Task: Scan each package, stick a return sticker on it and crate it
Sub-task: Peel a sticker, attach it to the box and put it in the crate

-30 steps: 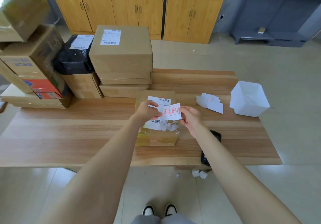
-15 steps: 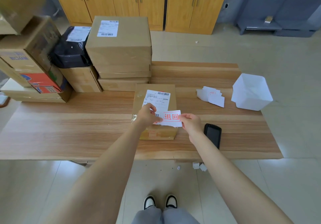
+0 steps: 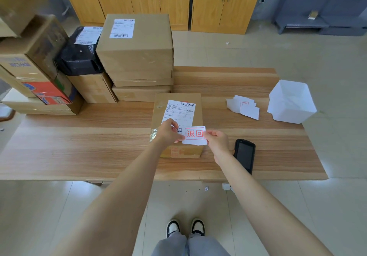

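Two hands are holding one return sticker (image 3: 195,135), white with red characters in a red frame, over the near half of the package (image 3: 159,106).

1. Left hand (image 3: 168,132): fingers curled, thumb and fingertips pinching the sticker's left edge.
2. Right hand (image 3: 217,140): fingers curled, pinching the sticker's right edge.
3. Package: flat cardboard box lying mid-table (image 3: 79,146), white shipping label (image 3: 179,112) facing up. The left hand and the sticker are covering the label's near end, part of a barcode included. Whether the sticker is touching the box cannot be told.
4. Black handheld scanner (image 3: 244,154): lying screen-up just right of the package; the right forearm is hiding its near left edge.
5. Loose pile of white stickers (image 3: 244,106): lying further back on the right, apart from the package.
6. White open-topped tub (image 3: 292,104): standing at the table's right end, beside the pile.
7. Stacked brown boxes (image 3: 137,51): rising directly behind the package, the top one labelled.
8. Black bagged parcel (image 3: 79,57): sitting on a carton left of that stack.
9. Larger cartons (image 3: 35,57): crowding the far left corner.
10. Paper scraps (image 3: 225,186): lying on the floor under the near table edge.
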{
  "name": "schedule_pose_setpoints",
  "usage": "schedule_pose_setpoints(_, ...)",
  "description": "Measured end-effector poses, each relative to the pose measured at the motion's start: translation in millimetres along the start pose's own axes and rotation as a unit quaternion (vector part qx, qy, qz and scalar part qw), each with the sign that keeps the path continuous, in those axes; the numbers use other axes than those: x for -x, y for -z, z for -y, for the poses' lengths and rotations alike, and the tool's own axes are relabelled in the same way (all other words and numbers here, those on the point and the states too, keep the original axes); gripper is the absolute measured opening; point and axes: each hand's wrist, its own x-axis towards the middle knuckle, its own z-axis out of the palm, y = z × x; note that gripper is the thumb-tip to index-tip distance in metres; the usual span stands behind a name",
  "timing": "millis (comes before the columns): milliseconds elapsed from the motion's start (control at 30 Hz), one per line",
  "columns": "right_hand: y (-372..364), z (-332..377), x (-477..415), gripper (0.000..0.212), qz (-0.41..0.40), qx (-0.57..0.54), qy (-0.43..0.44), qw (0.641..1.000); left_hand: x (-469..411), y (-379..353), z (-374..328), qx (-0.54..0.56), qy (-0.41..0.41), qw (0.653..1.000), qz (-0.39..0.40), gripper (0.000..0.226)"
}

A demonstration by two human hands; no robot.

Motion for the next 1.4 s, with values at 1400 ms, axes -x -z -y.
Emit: schedule_pose_setpoints(1400, -22, -16, 34, 0.054, 0.039, 0.539, 0.37, 0.756, 22, -33, 26, -0.583, -0.264, 0.768, -0.035, 0.056)
